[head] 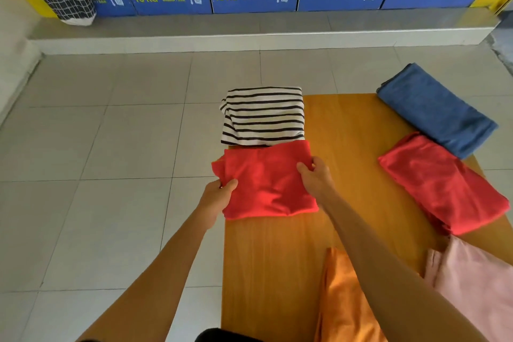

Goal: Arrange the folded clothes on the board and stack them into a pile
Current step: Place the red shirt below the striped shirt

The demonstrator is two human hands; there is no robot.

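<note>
Item: red folded garment [266, 183], board [349, 164] left edge, overhanging floor; left hand [219, 194] and right hand [313, 175] pinch its sides. Striped garment [262, 115] touching at 12 o'clock. Risk: uneven lift lets folds sag open, spoiling the pile.

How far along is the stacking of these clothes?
Early on. Done: folded pieces lie spread over the board, namely a striped top, a blue cloth and a second red piece, but no pile shows yet. In hand: the left hand and right hand grip a red shirt. Left: stacking them all, including the orange and pink pieces nearby.
</note>
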